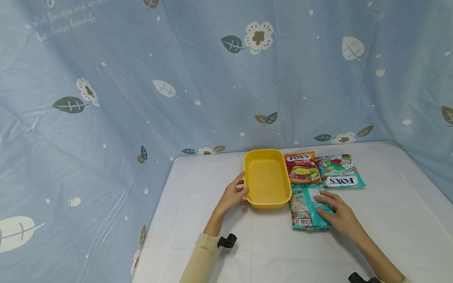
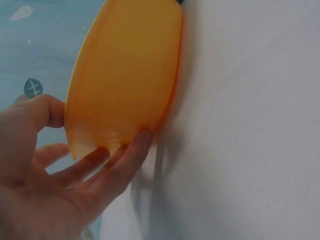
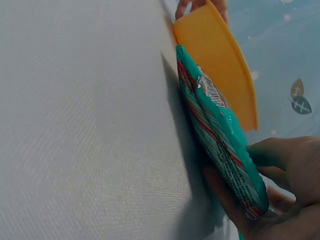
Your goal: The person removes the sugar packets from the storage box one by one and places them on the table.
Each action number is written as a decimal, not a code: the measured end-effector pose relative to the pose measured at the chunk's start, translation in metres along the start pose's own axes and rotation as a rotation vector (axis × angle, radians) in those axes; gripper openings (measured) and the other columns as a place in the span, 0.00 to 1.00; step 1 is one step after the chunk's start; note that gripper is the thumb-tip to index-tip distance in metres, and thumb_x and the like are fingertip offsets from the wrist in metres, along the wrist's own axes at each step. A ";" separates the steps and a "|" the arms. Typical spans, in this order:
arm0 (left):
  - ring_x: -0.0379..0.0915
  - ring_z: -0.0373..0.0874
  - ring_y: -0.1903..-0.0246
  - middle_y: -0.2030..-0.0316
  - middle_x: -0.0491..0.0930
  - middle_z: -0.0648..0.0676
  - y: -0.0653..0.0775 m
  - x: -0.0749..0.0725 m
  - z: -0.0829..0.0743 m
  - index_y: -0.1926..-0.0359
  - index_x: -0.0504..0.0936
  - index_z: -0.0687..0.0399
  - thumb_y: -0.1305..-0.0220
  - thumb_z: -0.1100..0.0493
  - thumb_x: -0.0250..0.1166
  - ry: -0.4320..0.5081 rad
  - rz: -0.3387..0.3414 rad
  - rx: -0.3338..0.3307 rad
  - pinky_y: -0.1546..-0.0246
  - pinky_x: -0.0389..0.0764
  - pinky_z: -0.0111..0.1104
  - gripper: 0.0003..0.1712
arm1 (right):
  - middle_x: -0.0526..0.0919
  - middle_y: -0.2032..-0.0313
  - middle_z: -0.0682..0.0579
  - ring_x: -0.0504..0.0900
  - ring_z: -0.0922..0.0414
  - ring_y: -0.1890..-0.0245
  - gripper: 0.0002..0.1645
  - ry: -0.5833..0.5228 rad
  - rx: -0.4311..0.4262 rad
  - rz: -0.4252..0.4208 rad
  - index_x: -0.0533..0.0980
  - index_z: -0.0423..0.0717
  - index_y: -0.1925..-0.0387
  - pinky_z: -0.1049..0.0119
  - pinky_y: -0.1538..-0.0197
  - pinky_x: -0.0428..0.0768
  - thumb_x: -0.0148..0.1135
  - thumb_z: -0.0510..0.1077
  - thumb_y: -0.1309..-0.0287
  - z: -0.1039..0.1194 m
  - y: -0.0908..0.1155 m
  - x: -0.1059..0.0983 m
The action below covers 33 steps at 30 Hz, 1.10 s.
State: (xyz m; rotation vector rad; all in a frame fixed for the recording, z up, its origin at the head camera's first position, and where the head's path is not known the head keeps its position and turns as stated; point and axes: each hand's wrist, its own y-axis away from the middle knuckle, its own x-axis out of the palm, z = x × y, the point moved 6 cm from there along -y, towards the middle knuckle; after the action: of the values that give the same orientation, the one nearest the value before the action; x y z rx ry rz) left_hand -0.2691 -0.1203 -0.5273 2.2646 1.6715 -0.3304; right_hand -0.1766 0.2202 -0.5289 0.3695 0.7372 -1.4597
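A yellow plastic basin [image 1: 267, 206] stands in the middle of the white table. My left hand [image 1: 231, 194] grips its left side, the thumb at the rim and other fingers against the outer wall, as the left wrist view shows. To the basin's right, a teal candy bag [image 1: 306, 210] has its printed back and barcode facing up. My right hand [image 1: 336, 214] pinches this bag by its right edge. In the right wrist view, fingers lie on both faces of the teal candy bag [image 3: 220, 135], which stands tilted off the cloth along that edge.
Behind the held bag lie a red and orange Fox's Fruits candy bag [image 1: 302, 169] and a second teal Fox's candy bag [image 1: 339, 171], side by side. A blue patterned curtain [image 1: 212, 78] hangs along the back and left of the table [image 1: 269, 251].
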 end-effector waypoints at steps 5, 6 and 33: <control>0.81 0.51 0.49 0.38 0.71 0.61 0.000 0.000 -0.001 0.24 0.55 0.40 0.34 0.59 0.59 -0.006 0.002 0.004 0.64 0.89 0.38 0.41 | 0.69 0.37 0.35 0.67 0.29 0.38 0.21 0.022 -0.010 0.001 0.79 0.41 0.46 0.28 0.48 0.74 0.67 0.39 0.42 0.002 0.000 0.000; 0.81 0.51 0.50 0.38 0.71 0.61 0.000 0.000 -0.001 0.24 0.55 0.40 0.34 0.59 0.59 -0.007 0.002 0.005 0.64 0.89 0.39 0.40 | 0.69 0.37 0.35 0.67 0.29 0.38 0.21 0.028 -0.012 0.001 0.79 0.41 0.46 0.28 0.48 0.74 0.67 0.39 0.42 0.002 0.000 -0.001; 0.79 0.55 0.48 0.37 0.70 0.63 0.002 0.000 -0.003 0.23 0.54 0.40 0.33 0.59 0.60 0.009 -0.002 0.004 0.61 0.88 0.47 0.41 | 0.69 0.37 0.34 0.69 0.29 0.39 0.20 0.167 -0.013 0.057 0.80 0.44 0.47 0.29 0.46 0.73 0.67 0.41 0.43 -0.001 -0.001 0.002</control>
State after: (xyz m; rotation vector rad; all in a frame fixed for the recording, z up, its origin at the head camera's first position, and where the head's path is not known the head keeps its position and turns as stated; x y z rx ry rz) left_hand -0.2673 -0.1200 -0.5241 2.2709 1.6792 -0.3244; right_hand -0.1782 0.2193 -0.5300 0.5027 0.8624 -1.3811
